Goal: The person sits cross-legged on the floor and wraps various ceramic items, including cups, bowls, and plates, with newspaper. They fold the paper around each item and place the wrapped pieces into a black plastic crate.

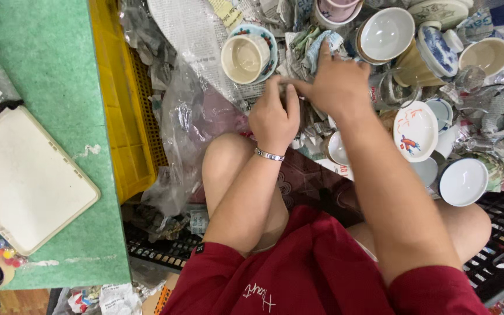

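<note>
My left hand [273, 116], with a silver bracelet at the wrist, is curled over crumpled newspaper [307, 52] in front of my knees. My right hand [336, 84] lies across the same paper bundle, fingers spread toward a blue-patterned piece of wrapping. What is inside the paper is hidden. A cream cup [244, 58] on a blue-rimmed saucer stands just left of the hands. A white bowl [386, 34] sits beyond the right hand.
Many ceramic cups and dishes crowd the right side, among them a small plate with a fish drawing [415, 130] and a white bowl [463, 182]. A yellow crate [125, 111] and clear plastic bags lie left. A green table [48, 64] carries a white tray [21, 175].
</note>
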